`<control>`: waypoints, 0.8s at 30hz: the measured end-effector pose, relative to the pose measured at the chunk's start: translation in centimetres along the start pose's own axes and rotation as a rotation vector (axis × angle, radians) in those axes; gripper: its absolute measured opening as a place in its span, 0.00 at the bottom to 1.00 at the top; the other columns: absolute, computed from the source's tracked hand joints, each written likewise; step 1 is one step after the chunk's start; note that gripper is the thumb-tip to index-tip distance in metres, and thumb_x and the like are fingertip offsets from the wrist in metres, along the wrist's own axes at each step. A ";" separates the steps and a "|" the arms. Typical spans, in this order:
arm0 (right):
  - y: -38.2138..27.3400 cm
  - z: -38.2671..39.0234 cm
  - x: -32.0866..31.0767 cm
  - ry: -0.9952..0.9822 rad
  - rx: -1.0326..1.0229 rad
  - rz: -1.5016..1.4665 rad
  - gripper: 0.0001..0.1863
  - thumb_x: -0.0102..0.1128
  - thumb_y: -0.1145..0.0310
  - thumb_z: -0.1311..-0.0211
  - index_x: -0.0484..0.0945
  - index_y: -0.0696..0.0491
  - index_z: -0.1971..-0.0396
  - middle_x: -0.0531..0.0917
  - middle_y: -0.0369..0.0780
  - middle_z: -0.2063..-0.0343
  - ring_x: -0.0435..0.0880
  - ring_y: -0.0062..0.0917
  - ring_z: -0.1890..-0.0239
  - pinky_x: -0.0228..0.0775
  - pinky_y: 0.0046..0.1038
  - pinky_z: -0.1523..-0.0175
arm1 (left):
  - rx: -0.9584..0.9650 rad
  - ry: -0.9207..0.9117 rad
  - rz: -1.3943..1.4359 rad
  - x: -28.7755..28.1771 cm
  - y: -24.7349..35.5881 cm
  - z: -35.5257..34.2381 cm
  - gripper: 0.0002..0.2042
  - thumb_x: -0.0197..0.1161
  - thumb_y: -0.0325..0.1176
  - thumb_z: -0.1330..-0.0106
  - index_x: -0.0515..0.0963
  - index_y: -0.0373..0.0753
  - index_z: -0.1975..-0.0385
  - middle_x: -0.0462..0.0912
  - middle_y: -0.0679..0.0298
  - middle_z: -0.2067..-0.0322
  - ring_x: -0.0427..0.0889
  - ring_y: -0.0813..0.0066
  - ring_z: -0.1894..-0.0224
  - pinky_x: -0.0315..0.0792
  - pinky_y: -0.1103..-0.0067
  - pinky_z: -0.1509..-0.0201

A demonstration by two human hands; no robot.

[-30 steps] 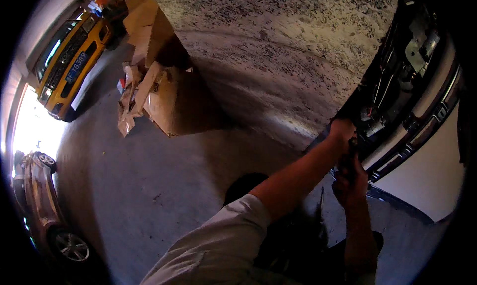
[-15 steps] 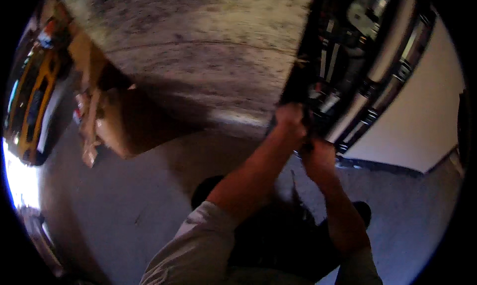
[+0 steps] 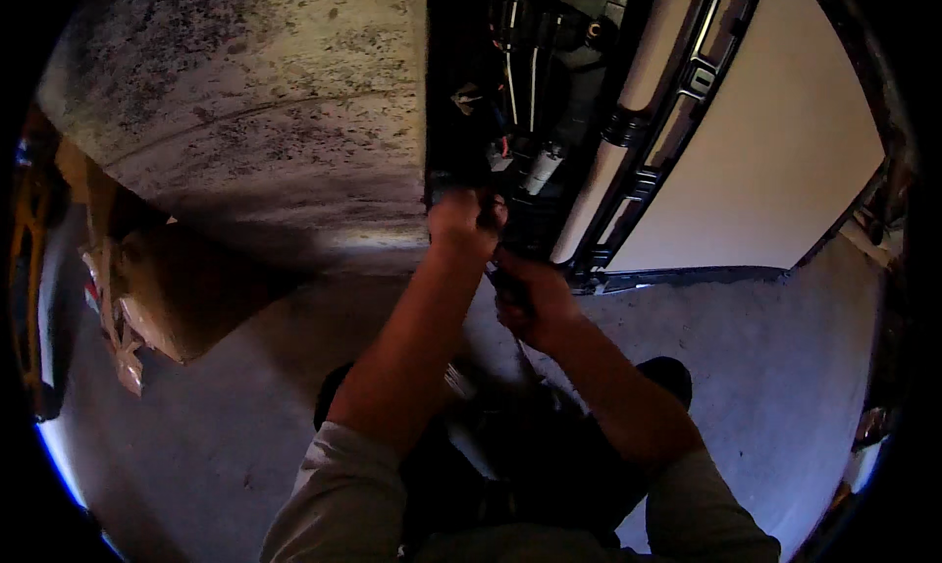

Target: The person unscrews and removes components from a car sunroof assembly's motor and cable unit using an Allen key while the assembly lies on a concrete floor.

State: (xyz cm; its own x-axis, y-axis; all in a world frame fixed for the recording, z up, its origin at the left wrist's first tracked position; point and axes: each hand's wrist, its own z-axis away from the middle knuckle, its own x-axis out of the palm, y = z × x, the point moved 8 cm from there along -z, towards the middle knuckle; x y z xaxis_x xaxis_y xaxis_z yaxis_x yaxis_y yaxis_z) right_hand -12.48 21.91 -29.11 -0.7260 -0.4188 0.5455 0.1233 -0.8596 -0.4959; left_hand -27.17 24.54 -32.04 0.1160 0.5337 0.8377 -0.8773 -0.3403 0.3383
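My left hand is closed at the lower end of a dark opening packed with mechanical parts. What its fingers hold is lost in shadow. Just below and to the right, my right hand is curled round a dark, narrow object I cannot name. A thin pale line shows below that hand. Close above the hands sits a pale cylindrical part inside the opening. Black slotted trim runs along the opening's right side, beside a smooth beige panel.
A worn, speckled board-like surface borders the opening on the left. An open cardboard box with torn tape stands on the grey concrete floor. At the far left is a yellow-orange frame. My dark-clothed knees are below my hands.
The view has swung so that the opening and my hands appear farther left. My right hand sits slightly lower relative to the left one. Both hands stay closed.
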 end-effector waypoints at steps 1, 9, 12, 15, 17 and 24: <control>-0.8 0.1 0.8 0.033 -0.141 0.202 0.11 0.63 0.60 0.41 0.77 0.50 0.75 0.74 0.34 0.83 0.68 0.20 0.85 0.58 0.22 0.81 | 0.202 0.002 -0.287 -2.4 1.8 -1.8 0.09 0.45 0.24 0.36 0.70 0.30 0.60 0.73 0.57 0.69 0.71 0.70 0.71 0.69 0.76 0.72; -4.9 2.6 3.4 0.318 -1.043 1.425 0.11 0.64 0.58 0.42 0.79 0.51 0.71 0.82 0.36 0.77 0.78 0.23 0.79 0.63 0.25 0.78 | 0.349 -0.183 -0.459 -3.7 1.8 -2.4 0.12 0.51 0.23 0.42 0.72 0.35 0.57 0.74 0.60 0.71 0.71 0.73 0.71 0.68 0.78 0.71; -1.7 0.0 0.3 -0.028 -0.319 0.345 0.11 0.62 0.58 0.41 0.78 0.50 0.67 0.79 0.33 0.78 0.75 0.22 0.80 0.60 0.23 0.78 | 0.093 0.056 0.064 -1.7 0.4 -0.9 0.11 0.50 0.25 0.40 0.72 0.35 0.58 0.72 0.61 0.72 0.71 0.73 0.71 0.68 0.78 0.71; 0.4 0.1 2.7 -0.155 -0.038 -0.077 0.10 0.61 0.60 0.40 0.77 0.49 0.64 0.73 0.32 0.81 0.69 0.20 0.83 0.57 0.20 0.79 | 0.404 -0.021 -0.409 -6.0 3.6 -4.1 0.09 0.48 0.27 0.39 0.70 0.35 0.60 0.71 0.60 0.72 0.71 0.70 0.71 0.68 0.77 0.70; 0.5 -0.2 1.8 -0.185 -0.031 -0.217 0.10 0.61 0.61 0.40 0.76 0.49 0.64 0.70 0.31 0.82 0.65 0.19 0.84 0.53 0.18 0.80 | 0.221 0.093 -0.144 -3.0 1.6 -1.8 0.09 0.47 0.28 0.38 0.70 0.35 0.60 0.71 0.59 0.71 0.71 0.68 0.71 0.68 0.76 0.70; -1.8 -0.4 3.0 -0.100 -0.428 0.212 0.11 0.67 0.63 0.44 0.76 0.50 0.67 0.73 0.31 0.79 0.68 0.16 0.82 0.56 0.20 0.79 | 0.539 0.094 -0.640 -5.7 3.8 -2.9 0.10 0.47 0.29 0.36 0.70 0.32 0.59 0.75 0.57 0.67 0.74 0.67 0.70 0.73 0.73 0.67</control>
State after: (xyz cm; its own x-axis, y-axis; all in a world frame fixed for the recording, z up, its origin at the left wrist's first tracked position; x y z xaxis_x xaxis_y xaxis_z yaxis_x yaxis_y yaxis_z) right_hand -15.16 22.29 -26.83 -0.6434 -0.6161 0.4543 -0.0428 -0.5636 -0.8250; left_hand -32.51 22.47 -36.79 0.4552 0.8035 0.3837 -0.3100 -0.2609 0.9142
